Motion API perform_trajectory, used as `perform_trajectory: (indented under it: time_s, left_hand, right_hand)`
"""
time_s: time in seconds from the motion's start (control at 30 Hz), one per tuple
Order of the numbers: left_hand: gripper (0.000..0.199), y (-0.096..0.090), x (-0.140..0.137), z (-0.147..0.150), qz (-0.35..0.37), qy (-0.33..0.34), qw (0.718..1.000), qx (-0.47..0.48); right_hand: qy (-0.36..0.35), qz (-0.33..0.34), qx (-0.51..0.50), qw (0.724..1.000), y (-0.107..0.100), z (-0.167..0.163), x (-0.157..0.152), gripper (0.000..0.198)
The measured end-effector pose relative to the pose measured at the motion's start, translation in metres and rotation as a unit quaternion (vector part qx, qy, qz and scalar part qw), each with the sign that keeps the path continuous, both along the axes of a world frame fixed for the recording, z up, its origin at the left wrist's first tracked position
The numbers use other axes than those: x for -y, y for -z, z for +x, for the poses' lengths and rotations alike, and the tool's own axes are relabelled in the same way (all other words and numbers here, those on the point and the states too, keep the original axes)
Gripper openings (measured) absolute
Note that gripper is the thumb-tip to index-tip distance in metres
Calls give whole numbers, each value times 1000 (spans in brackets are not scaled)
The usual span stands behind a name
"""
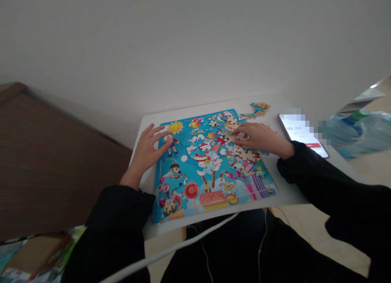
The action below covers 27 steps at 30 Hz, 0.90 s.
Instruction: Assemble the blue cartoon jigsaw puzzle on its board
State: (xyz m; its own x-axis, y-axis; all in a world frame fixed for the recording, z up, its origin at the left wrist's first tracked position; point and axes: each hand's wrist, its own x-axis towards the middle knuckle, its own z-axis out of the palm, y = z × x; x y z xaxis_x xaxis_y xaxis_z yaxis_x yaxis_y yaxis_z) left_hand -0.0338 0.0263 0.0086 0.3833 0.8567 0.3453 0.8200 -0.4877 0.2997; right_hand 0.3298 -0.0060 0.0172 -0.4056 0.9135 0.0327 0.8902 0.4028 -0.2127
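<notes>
A cartoon jigsaw puzzle (180,181) in a blue tray lies on a small white table, with much of its picture joined on the left and along the bottom. My left hand (149,146) rests on the tray's left edge with its fingers spread, holding nothing. Over the right part of the puzzle, my right hand (259,138) has thumb and fingers bent around a puzzle piece (229,137) among a heap of loose pieces (246,153). Some of those pieces lie face down, and the hand partly hides them.
More loose pieces (260,108) lie beyond the tray's far right corner. A phone (305,138) showing a timer lies on the table (287,191) at the right. Plastic bottles (351,130) stand beyond it. A white cable (183,244) crosses in front, and a brown wooden panel (55,164) stands left.
</notes>
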Motion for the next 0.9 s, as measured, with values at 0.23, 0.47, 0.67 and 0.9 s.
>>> perform_trajectory:
  time_s: [0.23,0.47,0.67,0.9]
  left_hand:
    - [53,0,0,1,1,4,1000,-5]
    - [49,0,0,1,3,7,1000,-4]
    - [50,2,-1,0,27,20,999,2]
    - [48,3,-1,0,37,21,999,4]
  right_hand:
    - [-51,24,62,997,-3,-4,1,35]
    - [-73,34,142,987,-10,-7,3,32]
    - [-36,59,169,983,-10,-13,6,32]
    - [74,62,13,995,-2,3,-7,26]
